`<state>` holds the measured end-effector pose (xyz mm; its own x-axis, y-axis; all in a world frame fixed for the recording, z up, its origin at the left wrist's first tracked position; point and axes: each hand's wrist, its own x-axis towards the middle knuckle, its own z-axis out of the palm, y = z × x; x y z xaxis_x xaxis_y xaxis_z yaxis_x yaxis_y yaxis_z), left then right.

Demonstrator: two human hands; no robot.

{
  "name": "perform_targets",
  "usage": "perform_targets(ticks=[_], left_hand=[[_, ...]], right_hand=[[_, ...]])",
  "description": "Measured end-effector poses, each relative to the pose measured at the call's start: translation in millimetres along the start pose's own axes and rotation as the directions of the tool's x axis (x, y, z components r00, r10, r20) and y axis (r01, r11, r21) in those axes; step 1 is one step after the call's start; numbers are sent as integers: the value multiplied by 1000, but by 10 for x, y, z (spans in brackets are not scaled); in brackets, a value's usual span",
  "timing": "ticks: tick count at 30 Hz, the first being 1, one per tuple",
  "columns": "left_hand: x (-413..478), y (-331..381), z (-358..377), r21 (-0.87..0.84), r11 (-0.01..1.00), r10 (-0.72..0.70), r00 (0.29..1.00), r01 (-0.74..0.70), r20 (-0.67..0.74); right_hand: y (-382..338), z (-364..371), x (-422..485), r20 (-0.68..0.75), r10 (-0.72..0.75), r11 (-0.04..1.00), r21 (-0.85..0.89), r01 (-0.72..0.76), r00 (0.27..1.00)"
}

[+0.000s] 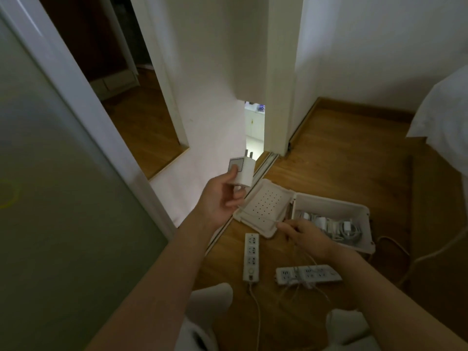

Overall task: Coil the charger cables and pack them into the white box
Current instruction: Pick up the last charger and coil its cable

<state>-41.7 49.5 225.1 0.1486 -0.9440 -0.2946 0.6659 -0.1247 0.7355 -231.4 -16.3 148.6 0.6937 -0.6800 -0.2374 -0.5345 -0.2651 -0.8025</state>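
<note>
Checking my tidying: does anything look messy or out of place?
Yes: thin cables sprawl uncoiled over the horizontal power strip on the floor, outside the open white box.

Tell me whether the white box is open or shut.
Open. The white box has its perforated lid swung back beside it, and chargers and cables show inside.

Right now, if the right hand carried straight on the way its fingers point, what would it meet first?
Probably the open perforated lid of the white box: the right hand, pinching a thin cable, points left at the lid's near edge. Depth is unclear, so it might pass just above it.
</note>
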Motion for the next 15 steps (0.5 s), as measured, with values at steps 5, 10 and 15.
perform_targets(ticks=[5, 10, 15], left_hand=[[-115, -20, -56, 535, 840, -175, 979, 93, 105], [-241, -109, -50, 901, 434, -213, 973, 11, 91], [-271, -195, -167, 983, 183, -105, 994, -16, 36]], right_hand=[[40, -179, -91, -122, -29, 999, -18, 27, 992], [46, -246, -155, -234, -83, 946, -325, 2, 969], [-164, -167, -175, -339, -236, 904, -420, 78, 911]])
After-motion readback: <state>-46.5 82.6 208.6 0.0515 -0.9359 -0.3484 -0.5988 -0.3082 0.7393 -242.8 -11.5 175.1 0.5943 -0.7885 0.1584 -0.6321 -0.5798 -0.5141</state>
